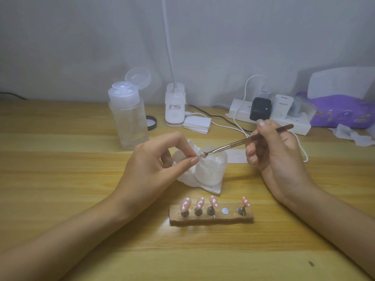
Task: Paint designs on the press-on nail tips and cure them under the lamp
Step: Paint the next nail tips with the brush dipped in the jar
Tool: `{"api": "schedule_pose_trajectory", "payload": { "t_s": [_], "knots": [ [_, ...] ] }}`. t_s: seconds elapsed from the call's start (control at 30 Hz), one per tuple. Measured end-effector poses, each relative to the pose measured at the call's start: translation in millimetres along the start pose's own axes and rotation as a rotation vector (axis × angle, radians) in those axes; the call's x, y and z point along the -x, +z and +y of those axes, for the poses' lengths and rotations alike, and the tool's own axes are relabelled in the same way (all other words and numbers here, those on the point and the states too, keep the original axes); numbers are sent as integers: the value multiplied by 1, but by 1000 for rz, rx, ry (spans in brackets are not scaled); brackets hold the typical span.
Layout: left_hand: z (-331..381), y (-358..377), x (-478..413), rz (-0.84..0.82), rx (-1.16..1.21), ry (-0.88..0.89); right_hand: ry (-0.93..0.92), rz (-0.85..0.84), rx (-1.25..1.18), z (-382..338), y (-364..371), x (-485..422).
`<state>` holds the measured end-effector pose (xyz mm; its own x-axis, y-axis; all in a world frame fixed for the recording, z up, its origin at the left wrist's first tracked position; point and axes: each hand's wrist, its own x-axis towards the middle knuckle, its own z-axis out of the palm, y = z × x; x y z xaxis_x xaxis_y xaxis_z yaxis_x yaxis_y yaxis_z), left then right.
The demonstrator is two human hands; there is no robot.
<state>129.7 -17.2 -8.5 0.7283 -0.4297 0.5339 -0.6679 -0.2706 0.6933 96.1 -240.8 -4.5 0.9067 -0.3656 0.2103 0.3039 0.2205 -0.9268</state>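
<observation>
Held piece: a small pale piece [199, 155], probably the fifth nail tip but too small to tell for certain, is held just above the open jar [211, 169].
Left hand: the left hand [154, 161] pinches that piece between thumb and forefinger, with the other fingers loosely curled.
Right hand: the right hand [272, 151] grips a thin metal tool [233, 144] like a pen, its tip touching the pinched piece.
Other nail tips: four pink nail tips [185, 204] with white dots stand on pegs in a wooden holder [211, 220] nearer the person. One white disc [224, 211] between them has no tip on it.
Around the jar: a crumpled tissue [203, 185] lies under it. A clear pump bottle [127, 122], a white lamp base [175, 106] and a power strip [269, 118] sit farther back on the wooden table [60, 179].
Risk: the pinch is slight, so pressure from the tool could flick the piece into the jar. A forearm swinging low could knock the finished tips or smear them if they are uncured.
</observation>
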Motion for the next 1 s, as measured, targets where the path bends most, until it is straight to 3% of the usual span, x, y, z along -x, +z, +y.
{"api": "schedule_pose_trajectory", "payload": {
  "t_s": [0.87, 1.0],
  "knots": [
    [-3, 1, 0, -4, 27, 36, -50, -40, -30, -1, 0, -1],
    [-4, 1, 0, -1, 18, 38, -55, -45, 62, -1, 0, -1]
  ]
}}
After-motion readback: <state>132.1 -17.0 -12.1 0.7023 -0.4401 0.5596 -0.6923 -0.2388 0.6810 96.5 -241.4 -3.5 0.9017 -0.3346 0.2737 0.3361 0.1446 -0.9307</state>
